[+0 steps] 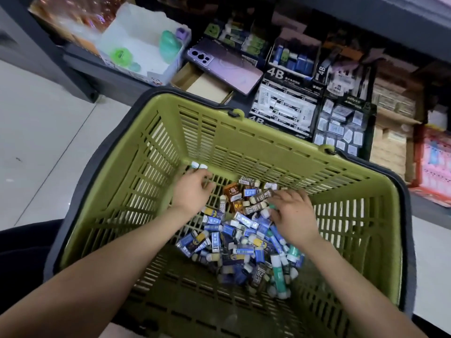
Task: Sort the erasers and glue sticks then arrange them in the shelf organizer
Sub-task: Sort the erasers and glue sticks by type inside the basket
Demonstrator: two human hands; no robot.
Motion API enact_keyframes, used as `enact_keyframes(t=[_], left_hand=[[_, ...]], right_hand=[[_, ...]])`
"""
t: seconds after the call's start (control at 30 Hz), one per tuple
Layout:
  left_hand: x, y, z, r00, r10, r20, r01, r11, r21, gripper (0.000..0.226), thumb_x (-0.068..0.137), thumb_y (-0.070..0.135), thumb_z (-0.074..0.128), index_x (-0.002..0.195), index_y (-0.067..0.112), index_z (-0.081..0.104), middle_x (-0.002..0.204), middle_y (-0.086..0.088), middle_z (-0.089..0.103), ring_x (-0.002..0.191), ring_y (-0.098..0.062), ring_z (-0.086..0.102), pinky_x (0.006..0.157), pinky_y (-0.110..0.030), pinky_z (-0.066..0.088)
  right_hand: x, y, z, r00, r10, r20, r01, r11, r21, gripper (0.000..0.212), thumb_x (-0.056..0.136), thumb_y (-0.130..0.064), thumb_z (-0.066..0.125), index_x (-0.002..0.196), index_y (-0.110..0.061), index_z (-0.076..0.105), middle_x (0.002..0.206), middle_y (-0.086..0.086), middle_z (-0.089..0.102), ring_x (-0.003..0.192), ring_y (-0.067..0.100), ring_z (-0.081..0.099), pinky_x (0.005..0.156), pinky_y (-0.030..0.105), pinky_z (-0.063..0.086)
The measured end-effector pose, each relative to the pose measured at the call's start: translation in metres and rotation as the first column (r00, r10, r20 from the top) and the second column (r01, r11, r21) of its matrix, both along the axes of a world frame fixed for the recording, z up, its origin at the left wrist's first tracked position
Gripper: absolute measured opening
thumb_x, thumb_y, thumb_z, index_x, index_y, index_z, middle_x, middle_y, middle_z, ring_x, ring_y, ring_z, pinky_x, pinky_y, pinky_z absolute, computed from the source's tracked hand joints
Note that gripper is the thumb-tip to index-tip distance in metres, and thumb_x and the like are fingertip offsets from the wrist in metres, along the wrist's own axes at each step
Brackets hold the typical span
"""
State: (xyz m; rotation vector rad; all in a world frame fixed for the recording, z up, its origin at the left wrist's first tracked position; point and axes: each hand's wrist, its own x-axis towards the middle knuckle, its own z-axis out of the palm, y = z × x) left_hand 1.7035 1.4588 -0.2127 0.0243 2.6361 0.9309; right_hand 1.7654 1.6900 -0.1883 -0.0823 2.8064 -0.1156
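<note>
Fingers (205, 179) of left hand (192, 189) curled round two white-capped sticks (199, 165), up by far wall of green basket (244, 132). Right hand (291, 217) bent down into pile of erasers and glue sticks (244, 240) on basket bottom; grip hidden, cannot tell. Shelf organizer (275, 74) just beyond basket.

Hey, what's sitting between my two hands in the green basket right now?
Head view: between the left hand and right hand lie amber-wrapped erasers and dark 2B erasers, on the floor of the basket.
</note>
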Motion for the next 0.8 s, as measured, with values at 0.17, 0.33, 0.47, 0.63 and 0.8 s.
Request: enact_keyframes(t=[0.17, 0.33, 0.47, 0.63, 0.8], left_hand=[[0.023, 0.026, -0.002, 0.897, -0.312, 0.313, 0.252, 0.943, 0.218, 0.026, 0.086, 0.024, 0.067, 0.11, 0.015, 0.067, 0.114, -0.002, 0.067, 0.102, -0.014, 0.062, 0.096, -0.029, 0.047], [0.037, 0.036, -0.012, 0.825, -0.442, 0.353, 0.416, 0.897, 0.15, 0.039, 0.083, 0.027, 0.072, 0.119, 0.017, 0.063, 0.119, -0.002, 0.061, 0.107, -0.015, 0.057, 0.087, -0.02, 0.042], [0.041, 0.048, -0.009, 0.876, -0.445, 0.187, 0.435, 0.895, 0.095, 0.037, 0.082, 0.035, 0.072, 0.116, 0.022, 0.065, 0.105, 0.001, 0.06, 0.094, -0.014, 0.057, 0.076, -0.021, 0.042], [0.057, 0.083, 0.0, 0.863, -0.487, 0.137, 0.44, 0.856, 0.27, 0.036, 0.081, 0.032, 0.073, 0.115, 0.019, 0.067, 0.091, 0.006, 0.054, 0.087, -0.013, 0.054, 0.073, -0.025, 0.042], [0.057, 0.089, 0.005, 0.898, -0.346, 0.272, 0.236, 0.9, 0.366, 0.034, 0.082, 0.018, 0.072, 0.115, 0.013, 0.064, 0.099, -0.006, 0.061, 0.094, -0.023, 0.061, 0.086, -0.031, 0.049]], right_hand=[[-0.003, 0.014, 0.004, 0.99, 0.076, 0.122, -0.082, 0.996, 0.045, 0.038, 0.09, -0.044, 0.054, 0.128, -0.038, 0.055, 0.132, -0.009, 0.048, 0.121, 0.019, 0.044, 0.104, 0.038, 0.026], [0.008, 0.019, 0.023, 0.968, -0.239, 0.078, 0.249, 0.955, -0.162, 0.03, 0.096, -0.026, 0.051, 0.12, -0.01, 0.057, 0.114, 0.01, 0.063, 0.1, 0.03, 0.06, 0.081, 0.035, 0.043], [0.024, 0.032, 0.03, 0.803, -0.473, 0.363, 0.559, 0.809, -0.182, 0.032, 0.098, -0.023, 0.047, 0.121, 0.0, 0.048, 0.104, 0.017, 0.063, 0.085, 0.029, 0.06, 0.063, 0.027, 0.036], [0.042, 0.026, 0.027, 0.651, -0.635, 0.416, 0.717, 0.695, -0.06, 0.041, 0.085, -0.041, 0.066, 0.064, -0.015, 0.043, 0.056, -0.001, 0.043, 0.046, 0.012, 0.037, 0.042, 0.026, 0.024], [0.051, 0.019, 0.025, 0.632, -0.723, 0.278, 0.774, 0.608, -0.18, 0.041, 0.083, -0.028, 0.071, 0.06, -0.01, 0.042, 0.06, 0.008, 0.046, 0.051, 0.02, 0.041, 0.046, 0.025, 0.023]])
